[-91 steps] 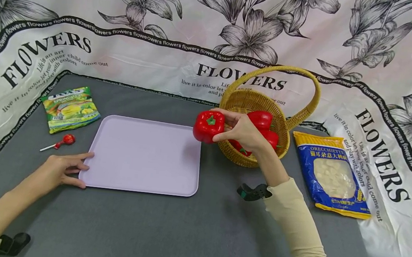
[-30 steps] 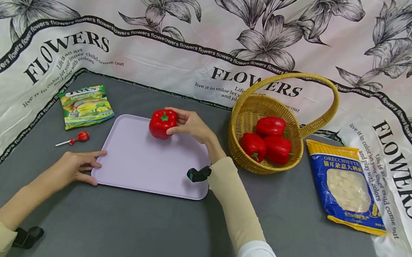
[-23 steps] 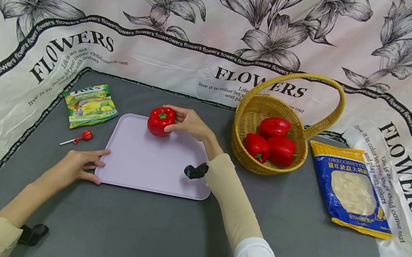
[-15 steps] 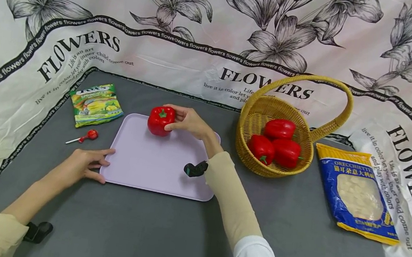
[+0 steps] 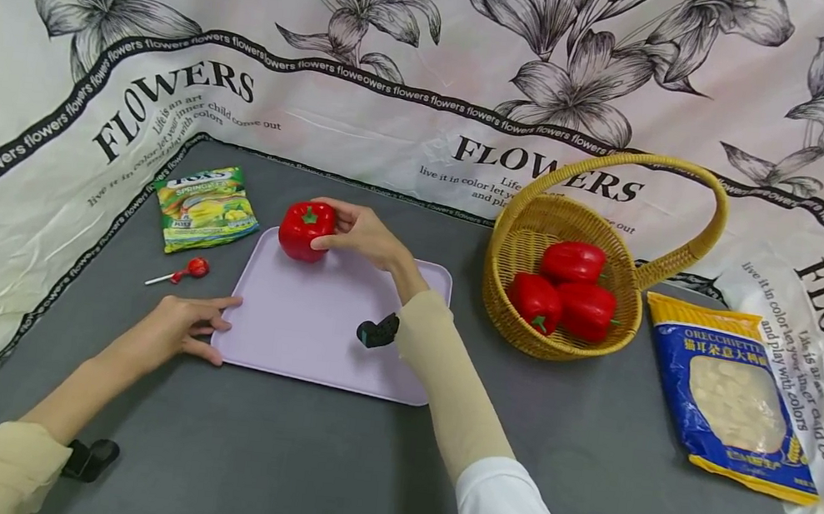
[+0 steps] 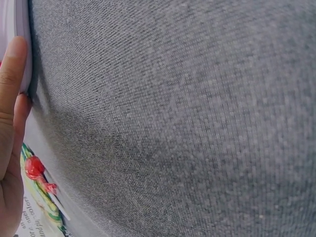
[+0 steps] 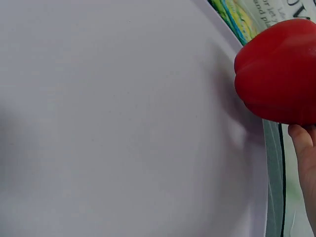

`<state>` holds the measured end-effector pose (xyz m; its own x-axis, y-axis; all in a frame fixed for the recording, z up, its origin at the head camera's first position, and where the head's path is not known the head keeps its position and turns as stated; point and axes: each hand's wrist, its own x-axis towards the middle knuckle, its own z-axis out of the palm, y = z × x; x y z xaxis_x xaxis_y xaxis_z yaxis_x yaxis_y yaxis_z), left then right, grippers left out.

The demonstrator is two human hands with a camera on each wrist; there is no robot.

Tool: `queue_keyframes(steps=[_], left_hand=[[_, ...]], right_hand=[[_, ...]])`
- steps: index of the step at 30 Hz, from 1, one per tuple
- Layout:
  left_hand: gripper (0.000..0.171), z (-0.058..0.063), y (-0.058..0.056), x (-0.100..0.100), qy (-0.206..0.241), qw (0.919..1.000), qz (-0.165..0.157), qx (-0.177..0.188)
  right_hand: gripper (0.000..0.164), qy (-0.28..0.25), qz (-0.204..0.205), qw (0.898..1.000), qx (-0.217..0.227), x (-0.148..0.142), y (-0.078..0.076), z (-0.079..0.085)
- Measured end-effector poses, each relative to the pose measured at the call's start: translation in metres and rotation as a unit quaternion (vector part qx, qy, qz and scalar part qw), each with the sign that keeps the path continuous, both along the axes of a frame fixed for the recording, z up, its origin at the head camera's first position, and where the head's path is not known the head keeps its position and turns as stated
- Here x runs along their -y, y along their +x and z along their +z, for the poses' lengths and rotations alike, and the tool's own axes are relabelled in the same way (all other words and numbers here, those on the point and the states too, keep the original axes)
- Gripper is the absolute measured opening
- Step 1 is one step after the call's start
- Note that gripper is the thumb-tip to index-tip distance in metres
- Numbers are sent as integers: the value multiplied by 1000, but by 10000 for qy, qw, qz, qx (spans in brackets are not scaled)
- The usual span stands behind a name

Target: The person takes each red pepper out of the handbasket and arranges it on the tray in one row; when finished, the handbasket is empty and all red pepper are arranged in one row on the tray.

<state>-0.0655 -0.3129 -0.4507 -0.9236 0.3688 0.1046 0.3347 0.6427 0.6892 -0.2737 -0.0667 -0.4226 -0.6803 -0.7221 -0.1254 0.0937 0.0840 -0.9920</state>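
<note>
My right hand (image 5: 367,238) pinches a red bell pepper (image 5: 303,233) between thumb and fingers, at the far left corner of the pale purple tray (image 5: 328,340). In the right wrist view, the bell pepper (image 7: 281,74) casts a shadow on the tray (image 7: 123,123); whether it touches is unclear. My left hand (image 5: 182,325) rests at the tray's left edge, its fingers extended against the rim. Only part of that left hand (image 6: 10,113) appears in the left wrist view. Several things lie around, among them a wicker basket (image 5: 502,333) holding more red bell peppers (image 5: 573,262).
A lollipop (image 5: 197,267) lies left of the tray, below a green and yellow packet (image 5: 208,208). On the right is a blue and yellow bag of orecchiette (image 5: 736,400). The basket's tall handle (image 5: 718,214) arches up. White flower-print cloth (image 5: 364,143) covers the back.
My right hand has carried the bell pepper leftward from beside the basket to the tray's far left corner. The left hand has stayed at the tray's edge. The head view has shifted left.
</note>
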Motion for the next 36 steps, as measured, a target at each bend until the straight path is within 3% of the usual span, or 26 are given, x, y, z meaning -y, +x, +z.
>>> queue_keyframes(steps=[13, 21, 36], left_hand=[[37, 2, -4, -5, 53, 9999, -138, 20], [36, 2, -4, -4, 104, 9998, -158, -50], [36, 0, -2, 3, -114, 9999, -32, 62]], right_hand=[[66, 19, -84, 9996, 278, 17, -1, -3], [74, 187, 11, 9998, -79, 22, 1, -1], [74, 224, 143, 9996, -107, 22, 17, 27]])
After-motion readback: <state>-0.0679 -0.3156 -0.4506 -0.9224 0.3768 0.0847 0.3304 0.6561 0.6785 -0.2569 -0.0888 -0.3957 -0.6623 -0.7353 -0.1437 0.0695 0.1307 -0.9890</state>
